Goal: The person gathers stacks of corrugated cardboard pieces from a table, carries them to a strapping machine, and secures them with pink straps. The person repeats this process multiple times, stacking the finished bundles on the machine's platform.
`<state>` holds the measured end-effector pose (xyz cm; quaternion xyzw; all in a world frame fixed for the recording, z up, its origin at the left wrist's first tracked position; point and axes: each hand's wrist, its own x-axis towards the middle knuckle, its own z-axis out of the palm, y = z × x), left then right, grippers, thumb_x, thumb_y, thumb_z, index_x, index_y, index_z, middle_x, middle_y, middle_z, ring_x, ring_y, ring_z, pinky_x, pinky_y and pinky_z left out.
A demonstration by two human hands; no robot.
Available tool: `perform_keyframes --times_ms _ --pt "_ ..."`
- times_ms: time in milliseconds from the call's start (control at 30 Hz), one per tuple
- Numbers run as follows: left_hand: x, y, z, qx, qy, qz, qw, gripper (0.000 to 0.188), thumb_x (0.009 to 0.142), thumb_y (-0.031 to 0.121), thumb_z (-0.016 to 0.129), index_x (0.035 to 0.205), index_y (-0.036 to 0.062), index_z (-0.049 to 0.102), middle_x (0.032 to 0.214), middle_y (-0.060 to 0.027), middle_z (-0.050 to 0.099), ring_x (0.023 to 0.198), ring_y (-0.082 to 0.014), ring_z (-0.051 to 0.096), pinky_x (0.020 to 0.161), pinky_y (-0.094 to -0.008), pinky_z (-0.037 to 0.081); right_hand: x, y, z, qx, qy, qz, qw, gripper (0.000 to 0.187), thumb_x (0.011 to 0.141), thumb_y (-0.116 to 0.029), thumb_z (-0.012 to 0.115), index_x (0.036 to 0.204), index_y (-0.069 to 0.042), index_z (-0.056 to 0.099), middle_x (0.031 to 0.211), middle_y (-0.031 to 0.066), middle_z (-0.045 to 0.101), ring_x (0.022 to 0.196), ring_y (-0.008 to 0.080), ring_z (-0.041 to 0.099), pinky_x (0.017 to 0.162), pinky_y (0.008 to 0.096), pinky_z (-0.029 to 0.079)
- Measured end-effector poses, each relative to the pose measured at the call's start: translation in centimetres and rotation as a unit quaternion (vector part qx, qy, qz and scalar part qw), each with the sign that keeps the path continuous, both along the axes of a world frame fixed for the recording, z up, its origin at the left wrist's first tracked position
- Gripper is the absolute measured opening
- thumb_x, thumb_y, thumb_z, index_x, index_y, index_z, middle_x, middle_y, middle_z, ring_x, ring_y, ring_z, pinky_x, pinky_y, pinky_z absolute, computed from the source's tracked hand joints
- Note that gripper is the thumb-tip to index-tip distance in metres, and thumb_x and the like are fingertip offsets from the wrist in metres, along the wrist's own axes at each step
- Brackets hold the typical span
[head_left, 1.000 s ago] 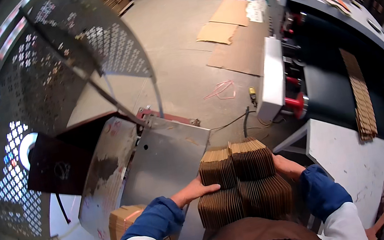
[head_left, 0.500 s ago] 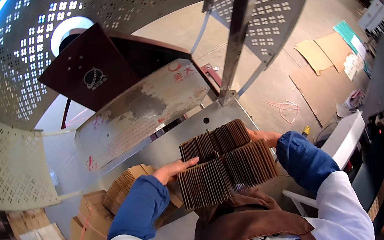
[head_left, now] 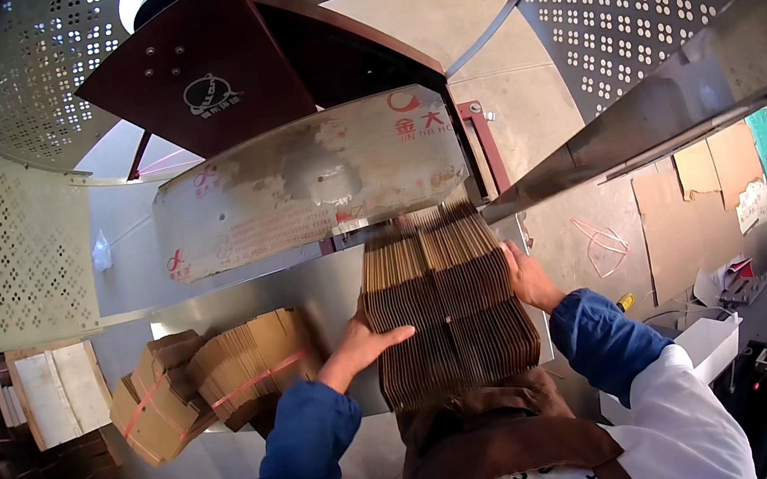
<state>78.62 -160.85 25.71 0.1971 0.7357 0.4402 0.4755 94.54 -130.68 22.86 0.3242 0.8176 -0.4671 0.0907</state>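
Observation:
A block of folded brown cardboard pieces (head_left: 444, 300), packed side by side with their edges up, lies on the metal tabletop against my apron. My left hand (head_left: 361, 347) grips its left side, thumb laid over the top edges. On the opposite side my right hand (head_left: 530, 278) presses against the block, its fingers partly hidden. The far end of the block meets the slot under a worn, scratched metal plate (head_left: 304, 187) of the maroon machine (head_left: 196, 88).
Two strapped cardboard bundles (head_left: 253, 368) stand at my left on the tabletop (head_left: 311, 292). Perforated metal guards (head_left: 9, 241) surround the machine. A slanted metal bar (head_left: 647, 114) crosses at the right. Flattened cardboard (head_left: 676, 231) lies on the floor, near a white box (head_left: 711, 345).
The cardboard block has moved forward to the machine's plate, both hands travelling with it. The gap across its middle has narrowed, and my view has shifted.

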Motion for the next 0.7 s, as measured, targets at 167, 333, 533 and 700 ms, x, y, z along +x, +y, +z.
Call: perform_keyframes --times_ms 167,333,533,700 --pt "3.4 3.9 -6.2 0.054 0.125 0.099 0.986 0.129 0.058 0.018 0.094 0.155 0.0050 0.011 0.154 -0.0186 0.033 0.140 -0.0342 0.037 0.114 -0.0378 0.037 -0.8 2.4 -3.2 0.010 0.115 -0.078 0.990 0.037 0.105 -0.034 0.041 0.111 -0.001 0.056 0.098 0.0263 0.066 0.096 0.0474 0.061 0.083 0.0456 0.048" --pt "4.5 5.9 -11.0 0.071 0.159 0.100 0.980 0.127 0.055 0.021 0.094 0.153 0.0019 0.017 0.156 -0.0228 0.025 0.143 -0.0387 0.029 0.115 -0.0395 0.036 3.2 5.9 -11.5 -0.030 0.188 -0.135 0.972 0.033 0.104 -0.031 0.046 0.097 -0.001 0.057 0.083 0.0178 0.065 0.077 0.0268 0.060 0.073 0.0375 0.049" --pt "4.2 3.7 -7.6 0.010 0.243 0.118 0.963 0.130 0.049 0.021 0.096 0.153 0.0062 0.019 0.152 -0.0191 0.032 0.140 -0.0403 0.033 0.115 -0.0441 0.036 -3.1 -0.7 11.7 0.190 0.396 0.109 0.892 0.052 0.102 -0.050 0.040 0.113 -0.004 0.063 0.115 0.0164 0.064 0.104 0.0363 0.062 0.088 0.0445 0.048" --pt "4.1 5.5 -7.0 0.025 0.284 0.093 0.954 0.130 0.052 0.026 0.095 0.155 0.0066 0.017 0.146 -0.0254 0.034 0.132 -0.0440 0.040 0.107 -0.0466 0.043 -11.4 -3.5 11.1 0.422 0.295 0.380 0.768 0.085 0.091 -0.076 0.023 0.147 -0.015 0.043 0.157 0.0175 0.031 0.144 0.0389 0.026 0.114 0.0621 0.019"
